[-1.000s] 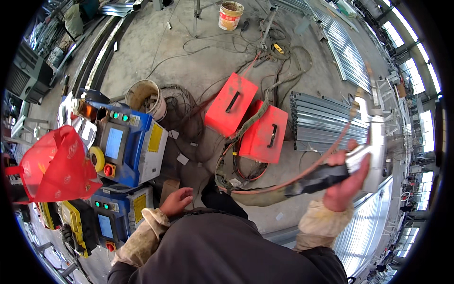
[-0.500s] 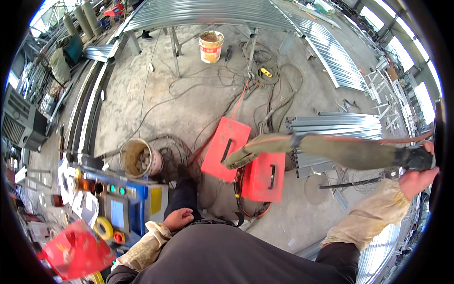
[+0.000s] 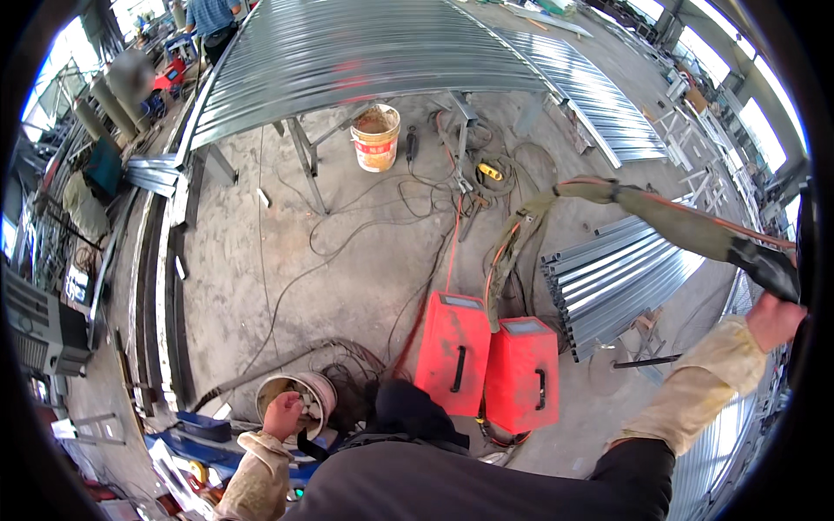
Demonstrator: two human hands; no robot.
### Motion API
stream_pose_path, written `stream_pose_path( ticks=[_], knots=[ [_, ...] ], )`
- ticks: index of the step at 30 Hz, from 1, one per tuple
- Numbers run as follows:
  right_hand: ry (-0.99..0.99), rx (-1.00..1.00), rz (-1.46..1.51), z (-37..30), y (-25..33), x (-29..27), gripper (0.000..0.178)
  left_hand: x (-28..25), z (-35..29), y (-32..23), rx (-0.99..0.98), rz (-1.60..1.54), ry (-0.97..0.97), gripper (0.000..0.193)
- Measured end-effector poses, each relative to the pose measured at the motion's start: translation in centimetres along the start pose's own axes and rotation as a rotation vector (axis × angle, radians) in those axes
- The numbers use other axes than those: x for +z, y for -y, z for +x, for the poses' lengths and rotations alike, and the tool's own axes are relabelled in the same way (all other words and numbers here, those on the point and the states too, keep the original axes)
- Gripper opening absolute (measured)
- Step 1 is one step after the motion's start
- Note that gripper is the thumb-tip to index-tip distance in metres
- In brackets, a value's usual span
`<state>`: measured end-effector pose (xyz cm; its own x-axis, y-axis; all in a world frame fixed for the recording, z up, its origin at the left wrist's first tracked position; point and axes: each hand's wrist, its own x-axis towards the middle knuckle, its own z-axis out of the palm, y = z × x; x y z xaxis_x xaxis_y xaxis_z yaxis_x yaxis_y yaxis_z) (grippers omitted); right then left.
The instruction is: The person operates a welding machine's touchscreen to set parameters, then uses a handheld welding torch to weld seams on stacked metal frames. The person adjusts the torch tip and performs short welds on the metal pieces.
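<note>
My right hand [image 3: 776, 321] is at the far right edge, closed on the black end of a cloth-wrapped cable bundle [image 3: 669, 224]. An orange-red hose runs along this olive bundle, which arches left and drops behind two red boxes with black handles, the left red box [image 3: 443, 352] and the right red box [image 3: 519, 382]. The bundle's outer end is lost in the dark rim. My left hand [image 3: 282, 415] is at lower left with fingers curled and nothing visible in them. It overlaps a pale bucket [image 3: 323, 388] holding greyish lumps. Whether it touches the bucket, I cannot tell.
Ahead stands a corrugated metal-topped table [image 3: 347, 52] on steel legs, a stained bucket [image 3: 375, 139] below it. Loose cables [image 3: 382, 223] cross the floor. Metal profiles [image 3: 617, 278] are stacked at right. Long rails [image 3: 165, 295] lie at left. Another person [image 3: 211, 22] stands far left.
The view has shifted, bringing the other person into sight. My left hand has gone from beside my body to the bucket's near side. The wrapped bundle now arches higher, still in my right hand.
</note>
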<state>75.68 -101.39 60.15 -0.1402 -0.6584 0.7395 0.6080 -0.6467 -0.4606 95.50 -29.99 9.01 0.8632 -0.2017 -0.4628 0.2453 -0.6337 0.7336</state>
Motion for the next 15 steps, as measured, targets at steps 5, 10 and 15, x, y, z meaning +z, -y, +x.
stream_pose_path(
  ticks=[5,10,15],
  knots=[
    [-0.060,0.331,0.062,-7.7,-10.7,3.2,0.046,-1.0,4.3,-1.0,0.060,-0.003,0.049,0.032],
    [-0.314,0.626,0.140,-14.0,-22.6,7.7,0.039,-0.7,8.5,6.6,-0.051,-0.197,0.434,0.040],
    [-0.393,0.748,0.010,-17.7,-33.3,11.2,0.032,-0.5,17.5,2.6,-0.080,-0.309,0.340,0.040]
  ],
)
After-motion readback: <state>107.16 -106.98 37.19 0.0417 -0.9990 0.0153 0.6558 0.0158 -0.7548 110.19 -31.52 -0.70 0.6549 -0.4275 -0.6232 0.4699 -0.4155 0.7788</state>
